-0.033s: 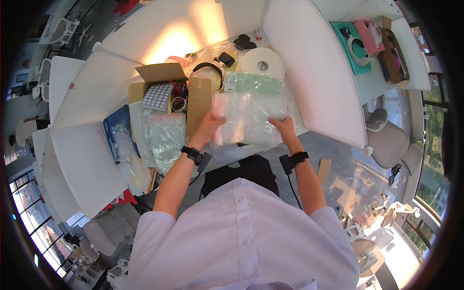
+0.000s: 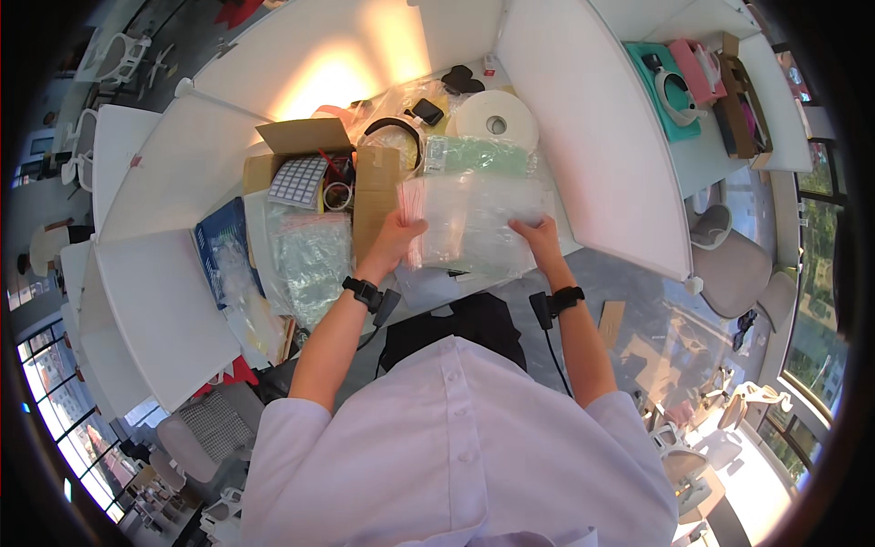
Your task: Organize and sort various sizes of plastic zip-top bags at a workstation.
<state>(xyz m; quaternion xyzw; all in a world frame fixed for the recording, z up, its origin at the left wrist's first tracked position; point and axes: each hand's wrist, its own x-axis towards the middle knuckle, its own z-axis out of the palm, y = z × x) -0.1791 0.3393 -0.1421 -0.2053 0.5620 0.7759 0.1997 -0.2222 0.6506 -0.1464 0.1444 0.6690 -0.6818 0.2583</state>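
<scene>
A stack of clear zip bags [image 2: 474, 214] with a pink-red striped edge is held level over the desk front. My left hand [image 2: 397, 237] grips its striped left edge, thumb on top. On the right edge my right hand [image 2: 540, 239] has its thumb pressed down, the other fingers hidden beneath. Just beyond the bags lies a green packet in clear plastic [image 2: 483, 155]. To the left, another pile of clear zip bags [image 2: 313, 255] rests on the desk.
An open cardboard box [image 2: 376, 196] holds a sheet of square labels [image 2: 298, 181] and a tape roll [image 2: 337, 195]. Behind are a headband [image 2: 394, 125], a large white roll [image 2: 496, 123] and a black object [image 2: 463, 80]. White partitions [image 2: 583, 128] enclose the desk.
The held bags' right side and my right hand have shifted very slightly to the right. My left hand stays in place, and both grips remain.
</scene>
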